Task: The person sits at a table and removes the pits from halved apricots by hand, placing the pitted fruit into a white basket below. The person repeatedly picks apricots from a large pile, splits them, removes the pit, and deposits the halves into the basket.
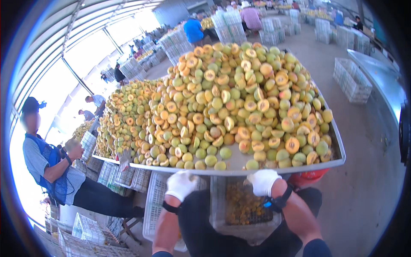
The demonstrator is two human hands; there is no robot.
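My left hand [182, 185] and right hand [263, 182] are hovering by the tray [235, 162], finger grip unclear; beyond them, stone fruit [229, 124] are lying heaped, many already halved, others seemingly whole.

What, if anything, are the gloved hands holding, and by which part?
I cannot tell: the left hand and right hand, near the tray, are blurred.

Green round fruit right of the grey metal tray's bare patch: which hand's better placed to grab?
Probably right: white-gloved right hand is near that green fruit; white-gloved left hand is farther off.
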